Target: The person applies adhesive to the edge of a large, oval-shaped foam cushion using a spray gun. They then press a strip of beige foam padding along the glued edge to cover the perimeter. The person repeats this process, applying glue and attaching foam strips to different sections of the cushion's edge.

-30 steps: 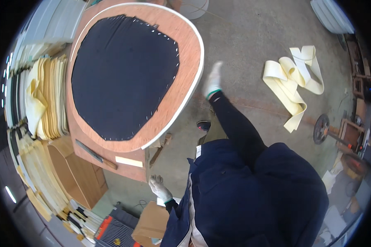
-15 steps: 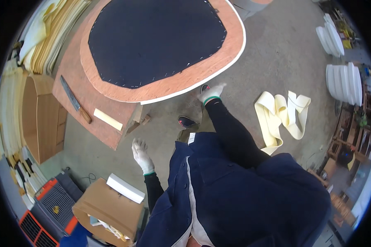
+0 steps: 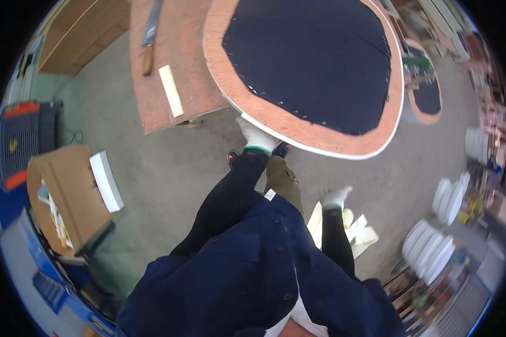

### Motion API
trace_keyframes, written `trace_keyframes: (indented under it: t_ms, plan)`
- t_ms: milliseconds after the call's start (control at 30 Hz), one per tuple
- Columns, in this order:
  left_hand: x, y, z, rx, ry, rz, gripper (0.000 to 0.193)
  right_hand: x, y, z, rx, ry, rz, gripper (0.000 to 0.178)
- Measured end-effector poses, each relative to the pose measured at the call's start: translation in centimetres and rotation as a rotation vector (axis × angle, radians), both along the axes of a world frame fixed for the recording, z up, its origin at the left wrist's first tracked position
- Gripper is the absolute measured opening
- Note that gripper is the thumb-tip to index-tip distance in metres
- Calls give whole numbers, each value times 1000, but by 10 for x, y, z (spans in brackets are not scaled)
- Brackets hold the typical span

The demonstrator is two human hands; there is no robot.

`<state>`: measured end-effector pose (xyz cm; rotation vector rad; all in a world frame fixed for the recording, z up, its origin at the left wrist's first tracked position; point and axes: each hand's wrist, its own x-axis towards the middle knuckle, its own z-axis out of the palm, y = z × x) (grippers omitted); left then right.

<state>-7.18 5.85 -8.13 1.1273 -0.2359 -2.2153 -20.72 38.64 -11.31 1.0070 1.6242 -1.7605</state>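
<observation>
A large rounded plywood panel (image 3: 216,53) has black fabric (image 3: 309,62) stapled over its middle and a white edging strip (image 3: 320,150) along its near rim. My left hand (image 3: 257,137), in a white glove with a green cuff, is at this rim near the strip's end. Its fingers are partly hidden at the edge, so their grip cannot be made out. Out to the right, my gloved right hand (image 3: 335,198) is open and holds nothing, its fingers stretched. Below it in view, pale yellow strips (image 3: 365,236) lie on the floor.
The panel overlaps a wooden worktop (image 3: 194,84) carrying a knife (image 3: 150,39) and a cream strip (image 3: 170,91). At left stand an open cardboard box (image 3: 76,196), a white foam piece (image 3: 106,181) and a grey-orange machine (image 3: 28,143). White curved pieces (image 3: 427,250) are stacked at right.
My view has turned, shifting the worktop and box leftward and up. My left hand has come up to the panel's rim; my right hand has moved away from it, out to the right.
</observation>
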Motion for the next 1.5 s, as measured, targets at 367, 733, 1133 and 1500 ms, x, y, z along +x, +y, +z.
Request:
trace_keyframes:
  t_ms: [367, 733, 1133, 1500]
  plan:
    - [0, -32, 19, 106, 22, 216, 98, -142, -7, 59, -67, 215, 93, 108]
    - [70, -223, 81, -719, -511, 87, 91, -165, -82, 84, -485, 565, 298, 82]
    - [-167, -544, 92, -1013, -586, -1008, 93, -91, -123, 116, -363, 609, -4, 81]
    - [-110, -507, 90, -727, -279, -986, 89, -158, -144, 221, -115, 753, 169, 82]
